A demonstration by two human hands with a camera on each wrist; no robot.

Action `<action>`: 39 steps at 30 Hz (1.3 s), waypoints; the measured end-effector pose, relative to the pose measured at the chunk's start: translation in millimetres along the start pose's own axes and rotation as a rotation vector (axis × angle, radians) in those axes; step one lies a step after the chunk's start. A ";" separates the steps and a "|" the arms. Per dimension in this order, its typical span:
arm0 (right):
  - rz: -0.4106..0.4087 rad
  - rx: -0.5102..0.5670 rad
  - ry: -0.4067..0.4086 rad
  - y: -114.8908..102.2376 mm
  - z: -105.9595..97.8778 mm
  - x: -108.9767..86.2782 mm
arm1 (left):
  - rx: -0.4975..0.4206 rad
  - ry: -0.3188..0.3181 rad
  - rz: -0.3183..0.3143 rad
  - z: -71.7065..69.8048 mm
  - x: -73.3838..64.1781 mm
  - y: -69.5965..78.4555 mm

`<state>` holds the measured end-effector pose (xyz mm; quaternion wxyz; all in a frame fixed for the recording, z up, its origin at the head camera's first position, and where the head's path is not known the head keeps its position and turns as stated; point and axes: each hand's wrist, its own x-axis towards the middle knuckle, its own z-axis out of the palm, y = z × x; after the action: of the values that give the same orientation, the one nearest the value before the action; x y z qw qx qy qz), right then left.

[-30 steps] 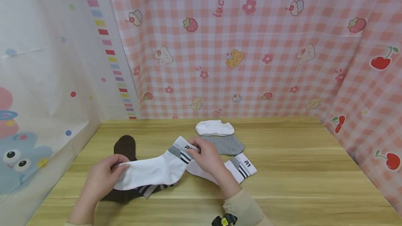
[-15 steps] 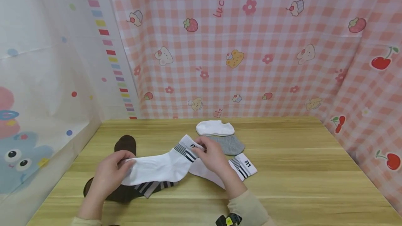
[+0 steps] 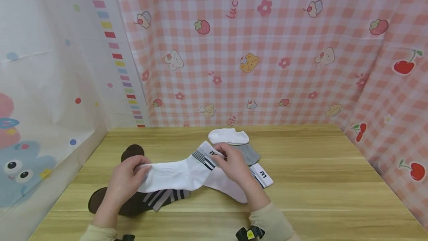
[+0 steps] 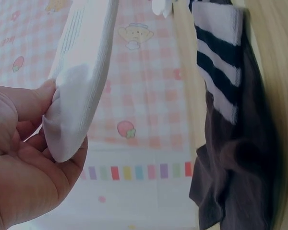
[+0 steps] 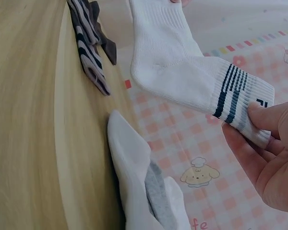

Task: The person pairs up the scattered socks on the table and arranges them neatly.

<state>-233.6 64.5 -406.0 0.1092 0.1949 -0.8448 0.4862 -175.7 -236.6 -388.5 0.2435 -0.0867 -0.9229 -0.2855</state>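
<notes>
A white sock [image 3: 174, 176] with dark stripes at its cuff is stretched between both hands above the table. My left hand [image 3: 125, 179] pinches its toe end, thumb on the near face, as the left wrist view shows with the sock toe [image 4: 72, 120]. At the striped cuff [image 5: 240, 96], my right hand [image 3: 234, 163] pinches the edge between thumb and fingers. Below the held sock lies a second white striped sock [image 3: 227, 185], partly covered by the right hand and forearm. Dark brown socks [image 3: 130, 207] with striped cuffs lie under the left hand.
Behind the right hand are a grey ankle sock [image 3: 250, 154] and a white low-cut sock [image 3: 229, 137], lying one beside the other on the wooden table [image 3: 317, 181]. A pink checked cloth [image 3: 250, 40] hangs at the table's back edge.
Both hands have moved right and slightly away from me, carrying the white sock with them. More of the dark socks on the left now shows. The other socks lie where they were.
</notes>
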 end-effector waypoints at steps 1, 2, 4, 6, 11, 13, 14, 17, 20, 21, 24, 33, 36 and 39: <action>0.002 0.006 0.003 0.3 -1.5 -0.1 | 0.000 0.004 0.008 1.1 0.7 0.6; -0.001 0.006 0.005 0.4 -3.0 -0.3 | -0.002 0.005 0.015 2.1 1.5 1.2; 0.001 0.002 0.006 1.3 -6.0 -0.9 | -0.003 0.002 0.019 4.5 3.4 2.5; 0.004 0.003 0.001 1.9 -9.1 -1.5 | -0.006 -0.002 0.019 6.6 5.5 3.6; 0.026 0.009 -0.009 3.7 -17.5 -3.6 | -0.027 -0.032 0.005 11.1 10.6 9.6; 0.035 0.014 -0.009 4.6 -21.0 -4.3 | -0.039 -0.041 0.010 12.8 12.4 12.6; 0.039 0.015 -0.010 5.3 -22.6 -4.5 | -0.044 -0.043 0.014 14.0 13.4 13.9; 0.050 0.016 -0.003 7.0 -27.5 -5.4 | -0.054 -0.039 0.040 17.5 16.5 17.0; 0.040 -0.009 0.015 9.1 -31.5 -6.8 | -0.054 -0.040 0.060 21.4 19.8 19.3; 0.034 -0.015 0.022 10.0 -32.8 -7.4 | -0.053 -0.043 0.068 22.5 20.9 20.3; 0.017 -0.029 0.036 13.4 -36.4 -9.4 | -0.050 -0.049 0.094 25.7 24.0 23.1; 0.011 -0.059 0.039 20.7 -52.6 -14.0 | -0.075 -0.054 0.160 35.0 30.9 33.5; 0.015 -0.076 0.040 21.6 -57.8 -14.4 | -0.091 -0.065 0.160 38.8 32.8 36.8; 0.012 -0.089 0.050 22.9 -62.4 -15.7 | -0.090 -0.075 0.156 43.3 34.7 39.8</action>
<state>-229.7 132.4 -398.3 0.1357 0.1725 -0.8637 0.4537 -211.2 -178.5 -383.1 0.2260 -0.1798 -0.9080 -0.3036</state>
